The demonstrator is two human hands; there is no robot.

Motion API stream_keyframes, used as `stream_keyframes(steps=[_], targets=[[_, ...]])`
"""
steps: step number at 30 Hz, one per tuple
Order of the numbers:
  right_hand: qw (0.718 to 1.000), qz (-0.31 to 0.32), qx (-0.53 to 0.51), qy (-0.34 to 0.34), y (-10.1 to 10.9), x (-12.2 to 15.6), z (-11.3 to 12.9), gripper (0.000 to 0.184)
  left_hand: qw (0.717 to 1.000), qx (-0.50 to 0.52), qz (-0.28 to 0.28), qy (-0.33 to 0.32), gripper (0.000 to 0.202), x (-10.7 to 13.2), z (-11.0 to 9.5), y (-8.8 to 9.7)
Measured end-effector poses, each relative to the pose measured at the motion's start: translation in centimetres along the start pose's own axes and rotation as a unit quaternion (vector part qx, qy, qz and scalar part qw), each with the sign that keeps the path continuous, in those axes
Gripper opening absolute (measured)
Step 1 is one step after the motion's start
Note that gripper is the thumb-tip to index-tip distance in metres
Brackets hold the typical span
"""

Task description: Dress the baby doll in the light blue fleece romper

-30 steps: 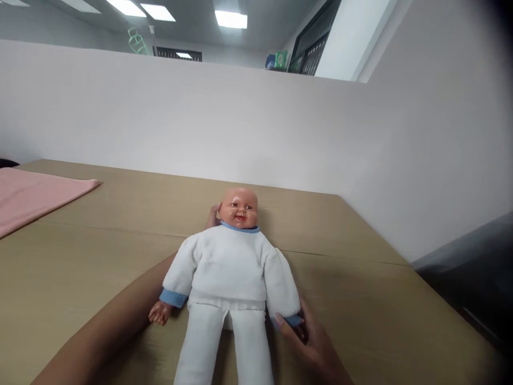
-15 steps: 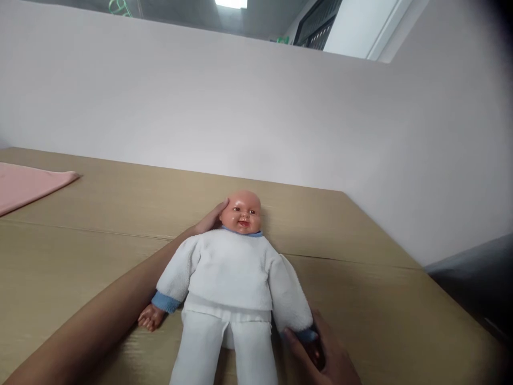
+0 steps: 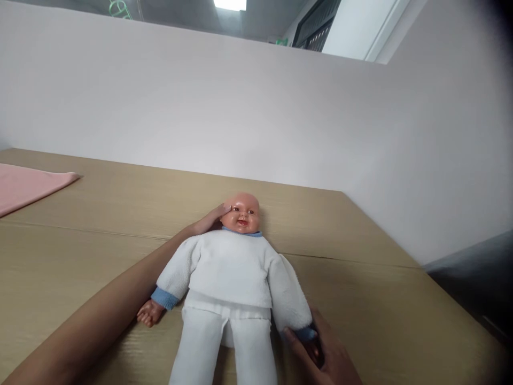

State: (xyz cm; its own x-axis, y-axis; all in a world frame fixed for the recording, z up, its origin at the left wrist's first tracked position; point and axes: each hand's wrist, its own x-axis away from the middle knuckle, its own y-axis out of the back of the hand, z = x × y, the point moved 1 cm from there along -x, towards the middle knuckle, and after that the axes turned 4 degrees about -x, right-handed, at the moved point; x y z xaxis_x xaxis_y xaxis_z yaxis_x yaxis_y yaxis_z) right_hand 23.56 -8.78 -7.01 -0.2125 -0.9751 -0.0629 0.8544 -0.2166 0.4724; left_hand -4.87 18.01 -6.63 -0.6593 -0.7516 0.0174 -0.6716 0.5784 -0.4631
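Observation:
A baby doll lies face up, its bald head at the far end and its legs running out of the bottom edge. It wears a fluffy white top with blue collar and cuffs, and white trousers. My left hand cups the left side of the doll's head, thumb on the face beside the eye; its other fingers are hidden. At the lower right, my right hand is closed around the blue cuff and hand of the doll's arm. The doll's other hand rests free beside my left forearm.
Beneath the doll is a brown tabletop with a seam across it. A folded pink cloth lies at the left edge. Behind stands a pale wall or partition, and a dark area lies beyond the table's right edge.
My left thumb has moved slightly down and inward, from the side of the doll's head onto its face near the eye. The right hand keeps its hold with hardly any movement.

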Motion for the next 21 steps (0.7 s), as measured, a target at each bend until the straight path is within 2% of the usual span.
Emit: stream_keyframes(steps=[2,6,8,11,14,21], targets=[[1.000,0.006,0.001,-0.001,0.0,0.1,0.0,0.065,1.000,-0.002,-0.015,-0.012,0.062,-0.2,0.2,0.1],[1.000,0.015,0.002,0.010,0.0,0.1,-0.1,0.063,0.985,-0.062,-0.106,-0.124,0.055,-1.2,1.1,1.6],[1.000,0.020,0.008,0.019,0.1,0.0,-0.5,0.062,0.975,-0.103,-0.123,-0.156,0.057,-1.6,1.4,2.4],[0.998,0.047,0.034,0.037,0.3,-0.4,-1.3,0.061,0.971,-0.144,-0.114,-0.155,0.057,-1.8,1.5,2.9],[0.995,0.068,0.046,0.048,0.6,-0.7,-1.7,0.061,0.967,-0.167,-0.116,-0.150,0.054,-1.7,1.1,2.6],[0.996,0.069,0.040,0.045,0.9,-0.8,-0.5,0.062,0.983,-0.103,-0.089,-0.122,0.056,-1.4,0.9,1.1]])
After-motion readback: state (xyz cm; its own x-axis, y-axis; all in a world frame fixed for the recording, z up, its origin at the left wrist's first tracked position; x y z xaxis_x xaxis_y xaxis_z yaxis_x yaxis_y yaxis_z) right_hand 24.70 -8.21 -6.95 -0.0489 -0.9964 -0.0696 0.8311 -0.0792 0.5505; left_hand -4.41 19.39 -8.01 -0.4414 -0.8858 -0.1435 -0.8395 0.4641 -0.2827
